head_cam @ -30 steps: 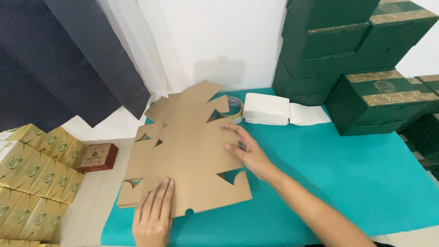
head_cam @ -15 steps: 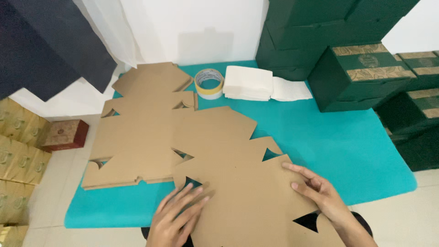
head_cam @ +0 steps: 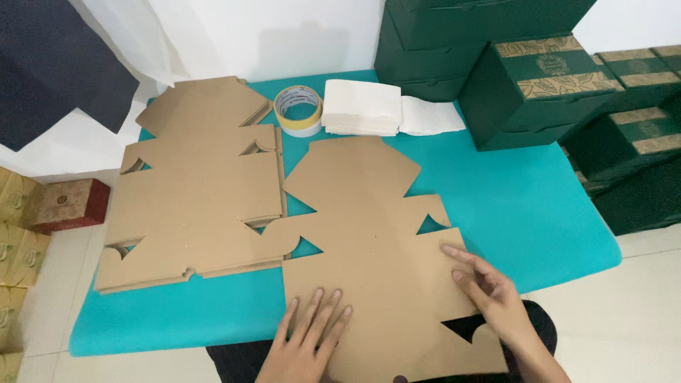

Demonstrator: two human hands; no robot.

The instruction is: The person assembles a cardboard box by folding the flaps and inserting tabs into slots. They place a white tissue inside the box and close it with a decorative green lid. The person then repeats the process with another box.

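Both hands lie flat on one flat cardboard box blank (head_cam: pixel 376 262), with nothing closed inside them. The left hand (head_cam: pixel 308 340) presses with open, spread fingers on the lower left part of the blank, near its bottom edge. The right hand (head_cam: pixel 489 291) rests palm down on the lower right part, its fingers stretched toward the middle of the sheet. No finger is curled around an edge; the hands only touch the top surface.

The blank is plain brown cardboard, die-cut, with a pointed flap at the top, small triangular notches on both sides and a curved cut-out near the right hand. It lies on a teal mat (head_cam: pixel 525 206), and its lower end reaches over the near edge of the mat, toward the person.

Just to the left lies a stack of same brown blanks (head_cam: pixel 198 191), its right edge touching or slightly under the single blank. Behind them stand a roll of tape (head_cam: pixel 298 110) and a pile of white folded sheets (head_cam: pixel 362 106). Dark green boxes (head_cam: pixel 539 78) with gold leaf bands are stacked at the right. On the floor at the left are a small red box (head_cam: pixel 67 204) and gold boxes (head_cam: pixel 18 234).
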